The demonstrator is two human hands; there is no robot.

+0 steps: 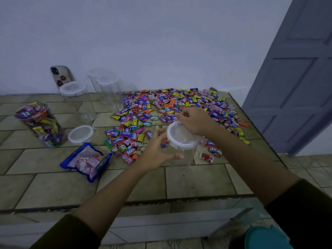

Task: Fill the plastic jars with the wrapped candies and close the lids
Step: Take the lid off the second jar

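Here, on a tiled counter (197, 180) against a wall (161, 42), left hand (156, 151) clasps jar (185, 155), right hand (195, 121) grips lid (181, 136).

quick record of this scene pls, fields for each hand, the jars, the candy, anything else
left hand: holds the side of a clear jar
right hand: grips the far edge of the lid on that jar
jar contents: looks empty
filled jar: far left, spare lid lying beside it
empty jars: at the back, lidded
candies: loose on the counter
other: blue bag, phone leaning on the wall
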